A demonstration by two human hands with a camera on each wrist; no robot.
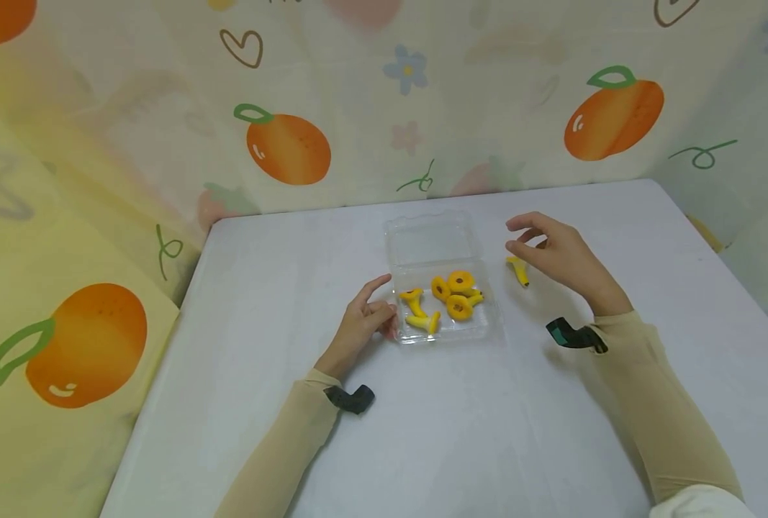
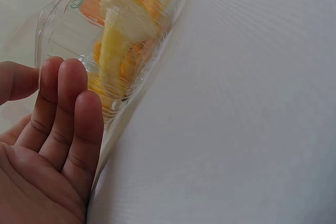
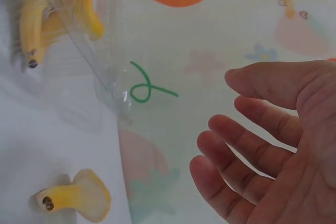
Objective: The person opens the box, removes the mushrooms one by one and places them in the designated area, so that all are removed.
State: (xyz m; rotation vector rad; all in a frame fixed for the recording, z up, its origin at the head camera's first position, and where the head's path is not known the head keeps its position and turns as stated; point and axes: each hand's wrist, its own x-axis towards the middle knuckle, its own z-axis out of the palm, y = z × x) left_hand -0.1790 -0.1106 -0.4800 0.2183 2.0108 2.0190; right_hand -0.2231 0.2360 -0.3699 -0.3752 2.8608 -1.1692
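A clear plastic clamshell box (image 1: 445, 334) lies with its lid (image 1: 432, 241) folded back on the white table. Several yellow toy mushrooms (image 1: 459, 308) with flared caps and dark stem ends are inside it. My left hand (image 1: 364, 316) is at the box's left side, its fingertips right at the wall in the left wrist view. My right hand (image 1: 555, 255) hovers to the right of the box, fingers relaxed and holding nothing. Below its fingers in the head view, one more yellow mushroom (image 1: 518, 271) lies on the table, also seen as a mushroom (image 3: 79, 195) in the right wrist view.
The table (image 1: 280, 288) has a white cover. Behind it and at the left hangs a cloth (image 1: 358, 86) printed with oranges, hearts and flowers. Dark curved bands (image 1: 351, 399) sit at both wrists, over beige sleeves.
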